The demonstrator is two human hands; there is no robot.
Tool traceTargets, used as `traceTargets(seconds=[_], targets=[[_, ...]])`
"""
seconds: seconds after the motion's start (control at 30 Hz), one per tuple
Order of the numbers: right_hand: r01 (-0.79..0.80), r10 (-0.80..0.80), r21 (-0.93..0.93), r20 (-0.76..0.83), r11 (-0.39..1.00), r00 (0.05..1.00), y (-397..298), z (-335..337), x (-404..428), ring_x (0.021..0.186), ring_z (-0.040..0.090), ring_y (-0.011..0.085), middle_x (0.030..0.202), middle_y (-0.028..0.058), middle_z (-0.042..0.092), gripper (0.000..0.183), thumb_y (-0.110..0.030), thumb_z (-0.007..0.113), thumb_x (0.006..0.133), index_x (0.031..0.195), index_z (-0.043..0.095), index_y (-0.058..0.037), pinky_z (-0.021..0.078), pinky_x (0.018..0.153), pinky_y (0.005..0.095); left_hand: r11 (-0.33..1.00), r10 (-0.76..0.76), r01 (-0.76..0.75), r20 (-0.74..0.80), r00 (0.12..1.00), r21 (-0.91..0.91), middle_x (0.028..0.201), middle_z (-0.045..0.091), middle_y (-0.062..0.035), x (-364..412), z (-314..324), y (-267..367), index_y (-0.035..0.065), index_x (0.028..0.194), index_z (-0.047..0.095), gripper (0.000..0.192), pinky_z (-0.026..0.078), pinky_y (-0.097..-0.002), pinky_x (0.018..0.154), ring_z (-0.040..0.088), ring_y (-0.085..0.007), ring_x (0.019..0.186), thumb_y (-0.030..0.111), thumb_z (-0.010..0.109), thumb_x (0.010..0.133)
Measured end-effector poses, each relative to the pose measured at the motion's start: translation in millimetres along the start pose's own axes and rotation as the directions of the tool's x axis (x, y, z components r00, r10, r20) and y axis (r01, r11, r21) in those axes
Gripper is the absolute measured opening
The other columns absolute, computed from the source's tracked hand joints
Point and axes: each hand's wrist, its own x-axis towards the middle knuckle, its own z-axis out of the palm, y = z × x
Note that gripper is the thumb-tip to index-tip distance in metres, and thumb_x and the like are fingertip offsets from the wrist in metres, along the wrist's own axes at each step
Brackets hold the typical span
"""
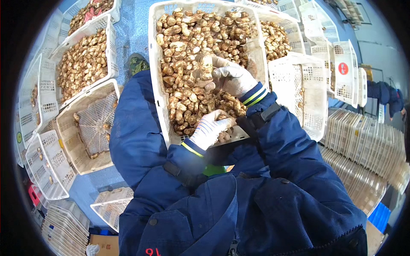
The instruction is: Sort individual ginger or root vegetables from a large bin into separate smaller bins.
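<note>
A white perforated plastic crate (260, 60) full of brown and white mushrooms (179, 70) stands before me. My right hand (235, 77), in a pale, soiled glove, reaches in from the right. Its bent fingers are at a large, pale-stemmed mushroom (206, 68), which looks gripped at its side and raised over the pile. Lower down, near the crate's near edge, my left hand (209, 128), in a striped white glove, rests with curled fingers against several small mushrooms. Whether it grips any of them cannot be told.
More mushroom-filled crates stand at the left (110, 48) and behind right (296, 32). A crate with a mesh lining (61, 128) is at my left, a white crate (315, 128) at my right. Stacked crates (362, 140) stand farther right, and a person (389, 94) is at the far right.
</note>
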Motion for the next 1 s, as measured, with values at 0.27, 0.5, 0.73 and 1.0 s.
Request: traceTargets(seconds=[0.27, 0.5, 0.73, 1.0], targets=[[0.072, -0.036, 0.144, -0.238, 0.987, 0.971, 15, -6, -20, 0.083, 0.065, 0.0208, 0.093, 0.0070, 0.064, 0.025, -0.013, 0.061, 0.087, 0.110, 0.056, -0.0031, 0.0559, 0.065, 0.0333, 0.994, -0.008, 0.011, -0.028, 1.000, 0.105, 0.070, 0.063, -0.0061, 4, 10, -1, 0.0032, 0.090, 0.057, 0.017, 0.041, -0.0208, 0.040, 0.056, -0.0102, 0.048, 0.020, 0.062, 0.087], [-0.087, -0.043, -0.232, -0.503, 0.969, 0.863, -2, -40, -60, 0.063, 0.061, 0.0190, 0.086, 0.0119, 0.064, 0.027, -0.027, 0.061, 0.086, 0.098, 0.057, -0.0028, 0.0469, 0.048, 0.0244, 0.995, -0.039, 0.041, -0.030, 0.999, 0.093, 0.072, 0.063, -0.0096, 5, 13, -1, 0.0025, 0.096, 0.057, 0.021, 0.044, -0.0217, 0.043, 0.058, -0.0113, 0.052, 0.019, 0.063, 0.085], [-0.071, -0.403, -0.749, -0.430, 0.658, 0.808, -21, -63, -56, 0.103, 0.057, 0.0290, 0.111, 0.0191, 0.059, 0.054, -0.043, 0.057, 0.086, 0.119, 0.048, -0.0017, 0.0446, 0.093, 0.0405, 0.999, -0.031, 0.031, 0.019, 0.999, -0.010, 0.072, 0.062, -0.0114, 8, 3, -10, 0.0018, 0.099, 0.055, 0.020, 0.043, -0.0212, 0.042, 0.056, -0.0113, 0.051, 0.016, 0.060, 0.086], [-0.314, -0.197, -0.756, -0.246, -0.574, 0.949, 33, -39, 1, 0.101, 0.055, 0.0295, 0.099, 0.0117, 0.060, 0.030, -0.027, 0.058, 0.081, 0.103, 0.059, -0.0075, 0.0454, 0.087, 0.0405, 0.998, -0.021, 0.023, -0.029, 0.999, 0.067, 0.072, 0.062, -0.0088, 4, 5, -2, 0.0025, 0.097, 0.057, 0.021, 0.041, -0.0207, 0.044, 0.057, -0.0107, 0.052, 0.019, 0.062, 0.086]])
